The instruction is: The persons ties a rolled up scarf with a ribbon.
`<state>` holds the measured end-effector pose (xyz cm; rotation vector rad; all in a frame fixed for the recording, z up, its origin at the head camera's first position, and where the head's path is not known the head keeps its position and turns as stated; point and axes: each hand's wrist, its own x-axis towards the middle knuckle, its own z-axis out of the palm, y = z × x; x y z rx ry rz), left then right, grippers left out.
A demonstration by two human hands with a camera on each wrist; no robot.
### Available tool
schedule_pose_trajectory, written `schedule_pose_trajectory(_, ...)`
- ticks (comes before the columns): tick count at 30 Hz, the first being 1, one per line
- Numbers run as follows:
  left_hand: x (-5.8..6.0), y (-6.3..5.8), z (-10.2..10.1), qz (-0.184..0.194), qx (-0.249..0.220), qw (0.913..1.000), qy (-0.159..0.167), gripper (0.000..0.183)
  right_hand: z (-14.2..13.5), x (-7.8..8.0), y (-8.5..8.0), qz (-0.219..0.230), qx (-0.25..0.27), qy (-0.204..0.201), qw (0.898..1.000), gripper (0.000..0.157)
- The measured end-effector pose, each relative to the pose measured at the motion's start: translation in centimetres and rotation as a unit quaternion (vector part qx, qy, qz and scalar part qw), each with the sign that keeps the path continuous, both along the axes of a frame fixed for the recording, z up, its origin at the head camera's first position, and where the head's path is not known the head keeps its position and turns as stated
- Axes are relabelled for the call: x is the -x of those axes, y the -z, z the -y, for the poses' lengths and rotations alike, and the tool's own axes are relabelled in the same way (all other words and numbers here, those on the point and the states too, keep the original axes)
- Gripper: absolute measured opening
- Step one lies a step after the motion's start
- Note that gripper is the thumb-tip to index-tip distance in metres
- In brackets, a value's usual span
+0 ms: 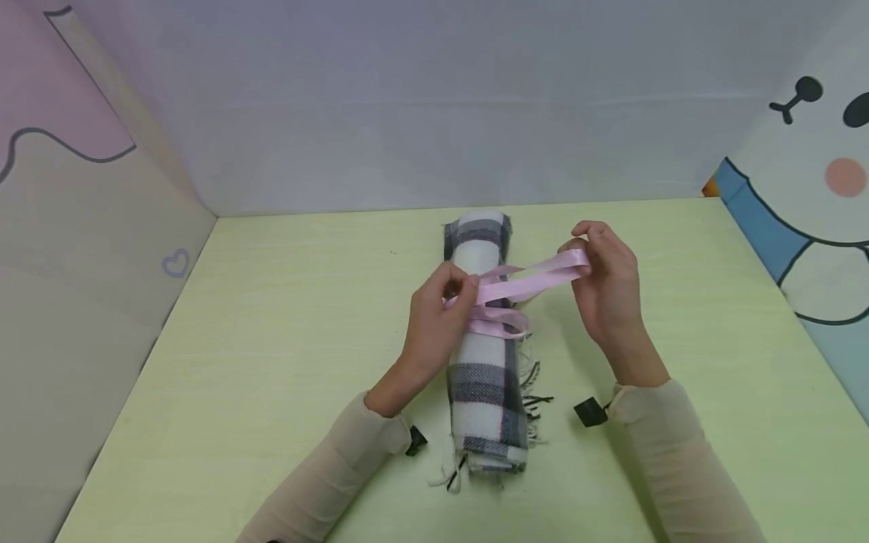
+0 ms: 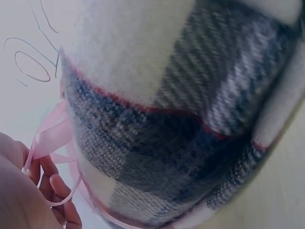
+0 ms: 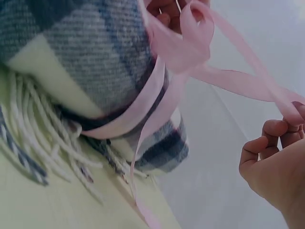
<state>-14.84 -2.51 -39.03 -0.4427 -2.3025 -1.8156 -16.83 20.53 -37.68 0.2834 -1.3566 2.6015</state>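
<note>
A rolled plaid scarf (image 1: pixel 483 411) in white, grey and dark blue lies lengthwise on the table, with a pink ribbon (image 1: pixel 519 288) round its middle. My left hand (image 1: pixel 434 317) pinches the ribbon between thumb and fingers over the scarf's left side. To the right of the roll, my right hand (image 1: pixel 611 290) holds a long loop of the ribbon, drawn out sideways and raised above the table. A smaller ribbon loop (image 1: pixel 509 320) hangs over the scarf below the fingers. In the right wrist view, a loose ribbon tail (image 3: pixel 147 214) trails down past the scarf.
Fringe (image 1: pixel 532 400) spreads from the scarf's right side onto the pale yellow-green table (image 1: pixel 285 324). Behind stands a pale wall (image 1: pixel 475 105), with cartoon-printed panels at both sides. Small black pieces (image 1: pixel 591 412) hang at both sleeve cuffs.
</note>
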Motion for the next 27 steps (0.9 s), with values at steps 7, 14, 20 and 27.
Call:
schedule_pose_trajectory(7, 0.0, -0.2, 0.1, 0.031, -0.072, 0.9969, 0.008, 0.014, -1.3, 0.9, 0.9, 0.022, 0.036, 0.032, 0.999, 0.028)
schedule_pose_trajectory(14, 0.0, -0.2, 0.2, 0.022, -0.117, 0.9927, 0.019, 0.014, -2.5, 1.3, 1.9, 0.028, 0.076, 0.039, 0.996, 0.028)
schedule_pose_trajectory(20, -0.1, -0.3, 0.3, -0.011, -0.119, 0.9928, 0.015, 0.016, -3.2, 1.5, 2.8, 0.054, 0.078, 0.043, 0.995, 0.028)
schedule_pose_trajectory(27, -0.2, -0.2, 0.3, -0.04, -0.139, 0.9892, 0.025, 0.018, -3.8, 1.6, 3.4, 0.129, 0.024, 0.024, 0.991, 0.024)
